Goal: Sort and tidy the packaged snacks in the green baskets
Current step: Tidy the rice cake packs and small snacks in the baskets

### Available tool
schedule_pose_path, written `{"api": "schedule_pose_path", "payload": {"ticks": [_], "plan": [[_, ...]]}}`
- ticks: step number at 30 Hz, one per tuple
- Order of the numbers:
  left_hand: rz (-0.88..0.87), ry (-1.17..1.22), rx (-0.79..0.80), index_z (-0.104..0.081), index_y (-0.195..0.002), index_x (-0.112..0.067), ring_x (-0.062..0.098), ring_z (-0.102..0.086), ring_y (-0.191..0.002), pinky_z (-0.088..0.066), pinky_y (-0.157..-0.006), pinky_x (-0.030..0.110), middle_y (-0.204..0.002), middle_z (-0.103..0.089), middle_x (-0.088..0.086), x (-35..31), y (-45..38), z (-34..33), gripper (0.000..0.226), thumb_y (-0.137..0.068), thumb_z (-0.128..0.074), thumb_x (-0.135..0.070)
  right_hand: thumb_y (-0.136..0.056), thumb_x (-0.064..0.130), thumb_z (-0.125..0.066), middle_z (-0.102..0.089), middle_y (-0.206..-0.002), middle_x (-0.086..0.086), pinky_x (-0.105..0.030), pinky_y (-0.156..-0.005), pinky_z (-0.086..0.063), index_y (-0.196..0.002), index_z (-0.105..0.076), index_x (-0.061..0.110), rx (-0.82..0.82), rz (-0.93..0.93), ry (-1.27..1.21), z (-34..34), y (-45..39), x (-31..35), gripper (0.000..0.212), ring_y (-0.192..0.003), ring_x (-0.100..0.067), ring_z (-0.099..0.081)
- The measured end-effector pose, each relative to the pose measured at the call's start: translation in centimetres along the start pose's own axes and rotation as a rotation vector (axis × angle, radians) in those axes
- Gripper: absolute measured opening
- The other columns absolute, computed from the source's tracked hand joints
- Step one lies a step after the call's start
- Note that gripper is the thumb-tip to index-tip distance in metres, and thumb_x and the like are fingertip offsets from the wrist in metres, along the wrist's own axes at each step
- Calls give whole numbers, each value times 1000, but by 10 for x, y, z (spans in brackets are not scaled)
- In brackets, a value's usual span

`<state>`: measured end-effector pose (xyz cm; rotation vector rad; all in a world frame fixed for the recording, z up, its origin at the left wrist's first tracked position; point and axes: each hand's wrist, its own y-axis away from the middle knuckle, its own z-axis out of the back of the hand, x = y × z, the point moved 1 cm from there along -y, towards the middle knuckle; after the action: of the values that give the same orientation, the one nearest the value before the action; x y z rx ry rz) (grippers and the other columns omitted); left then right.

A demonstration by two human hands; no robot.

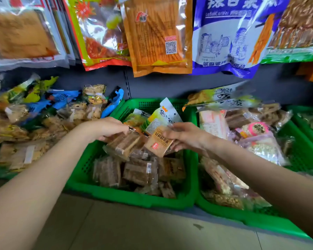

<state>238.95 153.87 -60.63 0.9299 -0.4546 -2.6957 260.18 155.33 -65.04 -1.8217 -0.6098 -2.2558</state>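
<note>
Over middle basket [105, 193]: both hands.
Left hand [105, 129]: fingers curled on brown pack [124, 143].
Right hand [183, 135]: pinching tan packet [158, 143].
Handling: light, crinkly, slippery film; likely best gripped at edges.

Both hands over middle green basket [188, 188]: left hand [107, 129] grips clear-wrapped brown snack pack [123, 145], right hand [184, 136] pinches tan square packet [157, 143].
</note>
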Motion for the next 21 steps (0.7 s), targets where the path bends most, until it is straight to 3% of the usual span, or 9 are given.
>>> {"api": "schedule_pose_path", "payload": {"ticks": [2, 4, 5, 7, 11, 14, 17, 19, 21], "plan": [[-54, -52, -200, -58, -108, -10, 19, -45, -108, -34, -82, 26, -103, -47, 0, 10, -7, 6, 19, -92, -52, -20, -87, 14, -63, -54, -116, -17, -38, -85, -53, -136, -41, 14, -22, 39, 272, -13, -10, -5, 53, -92, -24, -63], [-121, -19, -266, -60, -108, -11, 21, -44, -121, -33, -87, 26, -117, -53, 2, 13, -11, 9, 19, -92, -52, -17, -90, 29, -57, -31, -138, -13, -42, -107, -34, -143, -31, 29, -148, 126, 813, -16, -14, -6, 58, -124, -32, -39], [-167, 8, -255, -62, -108, -13, 19, -45, -120, -33, -88, 24, -124, -55, 3, 12, -15, 7, 19, -92, -52, -16, -92, 31, -53, -25, -141, -8, -42, -108, -30, -141, -32, 34, -216, 184, 981, -15, -13, -4, 54, -128, -32, -32], [-268, 26, -222, -65, -106, -15, 15, -50, -111, -32, -87, 22, -115, -59, 1, 2, -17, 1, 20, -92, -51, -16, -93, 26, -49, -26, -142, -2, -42, -104, -29, -133, -45, 34, -286, 232, 1077, -3, -11, 0, 40, -127, -30, -27], [-437, 8, -118, -67, -104, -16, 11, -53, -96, -40, -75, 17, -105, -61, -1, -38, -22, -32, 20, -91, -52, -15, -91, 14, -50, -48, -129, -7, -32, -101, -29, -113, -64, 23, -309, 184, 1037, 50, -2, 10, 27, -124, -28, -40], [-563, -37, -18, -67, -100, -12, 8, -52, -82, -36, -61, 5, -95, -61, 0, -77, -23, -70, 18, -89, -54, -11, -90, 7, -49, -58, -108, -2, -24, -85, -40, -108, -67, 17, -400, 82, 891, 104, 28, 10, 27, -107, -22, -55], [-681, -77, 67, -68, -98, -11, 11, -55, -86, -39, -67, 15, -91, -61, 2, -121, -22, -114, 15, -88, -56, -10, -87, 2, -50, -62, -96, 1, -17, -77, -44, -103, -69, 13, -429, 25, 882, 154, 75, -8, 27, -89, -17, -57], [-743, -126, 77, -68, -95, -14, 14, -54, -89, -42, -73, 18, -87, -59, 0, -153, -16, -143, 13, -87, -58, -13, -86, 1, -51, -63, -100, -4, -13, -72, -39, -105, -69, 12, -432, -46, 983, 188, 111, -21, 28, -92, -18, -57], [-818, -138, 68, -66, -91, -18, 15, -55, -84, -44, -77, 24, -79, -59, -4, -190, -6, -172, 10, -86, -58, -16, -86, 1, -51, -63, -111, -5, -18, -77, -38, -108, -68, 13, -479, -143, 1050, 226, 150, -30, 30, -102, -21, -58]]}}
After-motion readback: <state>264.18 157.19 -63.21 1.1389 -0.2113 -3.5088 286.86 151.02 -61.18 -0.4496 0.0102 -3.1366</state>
